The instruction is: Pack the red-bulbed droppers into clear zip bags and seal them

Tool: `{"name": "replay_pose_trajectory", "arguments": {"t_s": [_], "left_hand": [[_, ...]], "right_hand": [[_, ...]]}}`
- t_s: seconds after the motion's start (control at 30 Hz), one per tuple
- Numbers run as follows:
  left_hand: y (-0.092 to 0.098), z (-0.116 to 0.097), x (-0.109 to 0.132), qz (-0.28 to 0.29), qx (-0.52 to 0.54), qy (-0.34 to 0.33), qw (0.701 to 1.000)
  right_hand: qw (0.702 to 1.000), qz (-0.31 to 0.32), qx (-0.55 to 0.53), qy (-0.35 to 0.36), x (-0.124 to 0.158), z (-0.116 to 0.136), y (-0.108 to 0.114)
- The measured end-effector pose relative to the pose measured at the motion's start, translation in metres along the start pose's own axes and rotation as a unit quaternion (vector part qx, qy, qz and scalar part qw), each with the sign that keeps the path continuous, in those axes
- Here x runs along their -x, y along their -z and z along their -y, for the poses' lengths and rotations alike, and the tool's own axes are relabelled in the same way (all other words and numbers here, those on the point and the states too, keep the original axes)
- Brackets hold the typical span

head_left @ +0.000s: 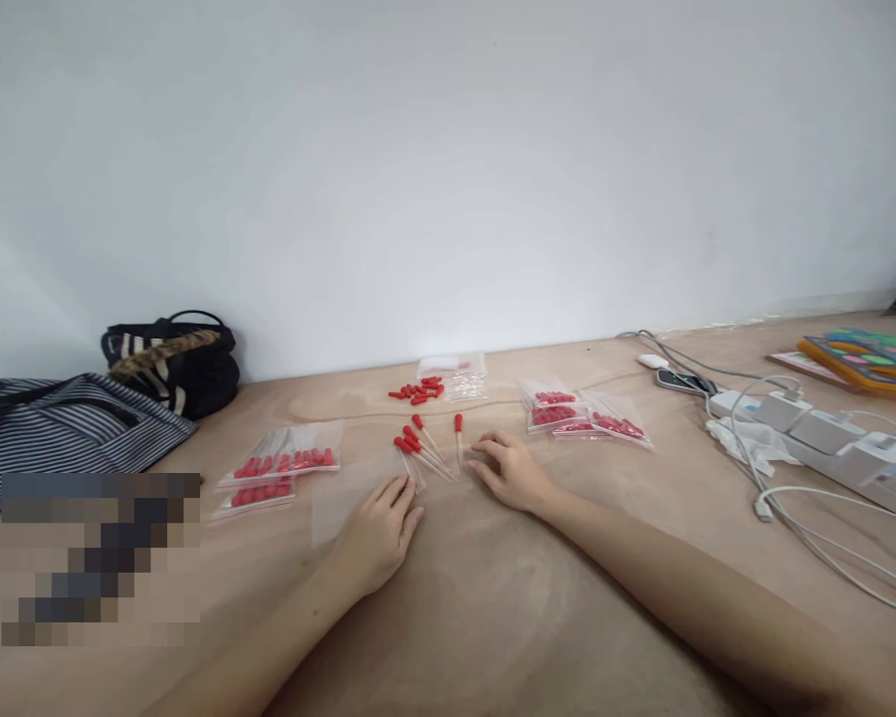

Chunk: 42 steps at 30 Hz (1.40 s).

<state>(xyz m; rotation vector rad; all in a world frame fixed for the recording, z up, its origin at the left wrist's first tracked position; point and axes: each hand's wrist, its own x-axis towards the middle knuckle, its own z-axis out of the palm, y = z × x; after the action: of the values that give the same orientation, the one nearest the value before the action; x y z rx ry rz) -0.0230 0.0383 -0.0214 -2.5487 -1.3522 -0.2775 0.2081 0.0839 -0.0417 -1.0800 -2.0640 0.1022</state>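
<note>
Several droppers (419,446) with red rubber bulbs and slim clear tubes lie fanned out on the table. My left hand (377,533) rests flat on a clear plastic bag (336,508), its fingertips close to the lower droppers. One dropper (458,434) lies apart from the fan, pointing straight away from me. Just right of its tube is my right hand (512,470), fingers loosely bent and apart, with nothing visible in them. Further back lie loose red bulbs (418,390) beside a bag of clear tubes (463,378).
Filled zip bags of red-bulbed droppers lie at left (291,453) and right (567,410). A power strip (843,448) with white chargers and cables occupies the right side. A striped bag (82,423) and a black bag (194,368) stand at left, against a white wall (448,179).
</note>
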Motion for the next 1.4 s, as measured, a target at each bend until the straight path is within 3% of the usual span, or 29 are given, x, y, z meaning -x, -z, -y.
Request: {"name": "replay_pose_trajectory", "arguments": {"t_s": [0.23, 0.33, 0.43, 0.53, 0.7, 0.93, 1.4], "left_hand": [[0.021, -0.003, 0.024, -0.01, 0.029, -0.032, 0.999], [0.021, 0.005, 0.026, -0.006, 0.047, 0.022, 0.999], [0.017, 0.008, 0.029, 0.041, 0.064, 0.063, 0.995], [0.019, -0.001, 0.036, 0.088, 0.117, 0.037, 0.988], [0.029, -0.023, 0.039, 0.118, 0.21, 0.004, 0.971], [0.028, -0.037, 0.021, 0.118, 0.266, -0.017, 0.957], [0.024, -0.039, 0.019, 0.104, 0.287, -0.019, 0.952]], "right_hand": [[0.996, -0.002, -0.015, -0.082, -0.03, -0.011, -0.033], [0.997, 0.002, -0.018, -0.076, -0.028, -0.012, -0.031], [0.999, -0.005, -0.034, -0.043, -0.019, -0.005, -0.022], [0.998, -0.002, -0.054, 0.02, -0.006, 0.01, -0.007], [0.984, 0.106, -0.063, 0.127, 0.021, 0.038, 0.018], [0.975, 0.147, -0.048, 0.158, 0.033, 0.044, 0.03], [0.971, 0.12, -0.031, 0.206, 0.033, 0.042, 0.027]]}}
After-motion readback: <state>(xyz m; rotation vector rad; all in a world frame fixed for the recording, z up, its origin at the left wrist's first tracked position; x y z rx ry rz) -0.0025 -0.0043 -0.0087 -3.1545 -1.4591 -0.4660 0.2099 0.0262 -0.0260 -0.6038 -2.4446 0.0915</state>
